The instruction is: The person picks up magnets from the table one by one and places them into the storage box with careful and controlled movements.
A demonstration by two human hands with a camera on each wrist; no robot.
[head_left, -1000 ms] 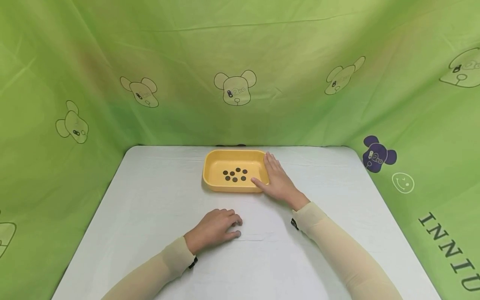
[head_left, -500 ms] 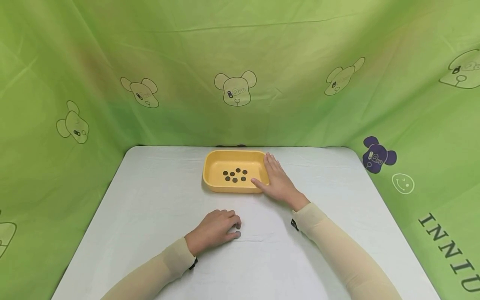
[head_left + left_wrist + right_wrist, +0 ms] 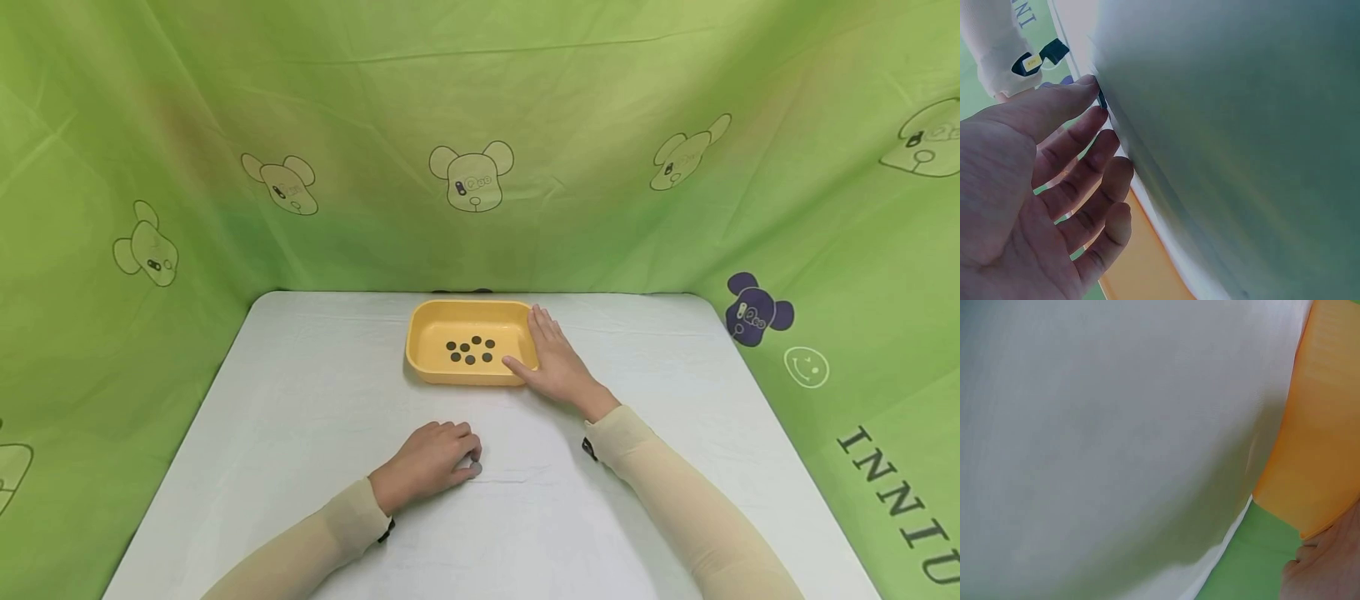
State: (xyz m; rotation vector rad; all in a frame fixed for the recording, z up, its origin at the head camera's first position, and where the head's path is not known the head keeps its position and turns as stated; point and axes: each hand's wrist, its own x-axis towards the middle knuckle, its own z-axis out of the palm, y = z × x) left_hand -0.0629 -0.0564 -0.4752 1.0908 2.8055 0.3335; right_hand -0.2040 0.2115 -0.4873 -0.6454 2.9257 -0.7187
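Note:
A yellow rectangular tray sits at the far middle of the white table, with several dark coins lying in it. My right hand rests flat against the tray's right side, fingers straight along the wall and thumb by the front corner. Nearer to me, my left hand lies on the table with curled fingers. Its thumb and forefinger pinch a small grey coin against the cloth. In the left wrist view the coin shows as a dark sliver between thumb tip and forefinger.
Green printed cloth walls enclose the table at the back and both sides. The white cloth stretches bare to the left and right of the tray. The right wrist view shows only cloth and the tray's orange wall.
The left hand's fingers have curled in toward the thumb, closing on the coin. The right hand and tray have stayed where they were.

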